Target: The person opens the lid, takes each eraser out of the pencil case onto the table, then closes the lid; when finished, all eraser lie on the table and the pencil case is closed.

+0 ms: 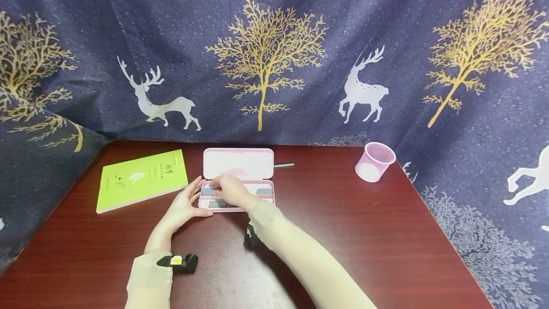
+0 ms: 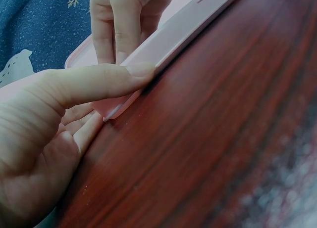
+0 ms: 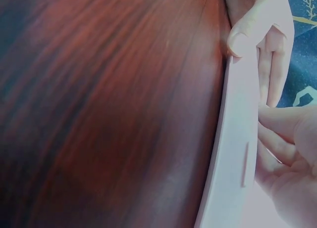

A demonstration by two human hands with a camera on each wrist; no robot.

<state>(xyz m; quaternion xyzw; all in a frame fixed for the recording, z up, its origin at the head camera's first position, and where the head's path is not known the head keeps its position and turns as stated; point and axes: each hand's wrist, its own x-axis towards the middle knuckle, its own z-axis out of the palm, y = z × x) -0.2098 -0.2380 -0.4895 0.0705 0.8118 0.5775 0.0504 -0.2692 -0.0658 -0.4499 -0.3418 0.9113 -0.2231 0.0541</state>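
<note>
A pink pencil case [image 1: 237,210] lies on the table with its lid [image 1: 238,163] raised at the back. My left hand [image 1: 183,206] holds its left end, thumb along the front wall and fingers around the side, as the left wrist view shows. My right hand [image 1: 231,190] reaches over from the right, its fingertips pointing down inside the case near the left end. Beside those fingertips shows a blue-grey patch [image 1: 208,191]; I cannot tell whether they pinch anything. Another grey patch [image 1: 264,191] shows in the right part, and a darker one [image 1: 217,203] in the front compartment.
A bright green book [image 1: 143,180] lies to the left of the case. Behind the case's right side, a thin green stick [image 1: 284,165] pokes out past the lid. A pink mesh cup [image 1: 374,162] stands at the back right. Patterned dark cloth [image 1: 291,61] hangs behind the table.
</note>
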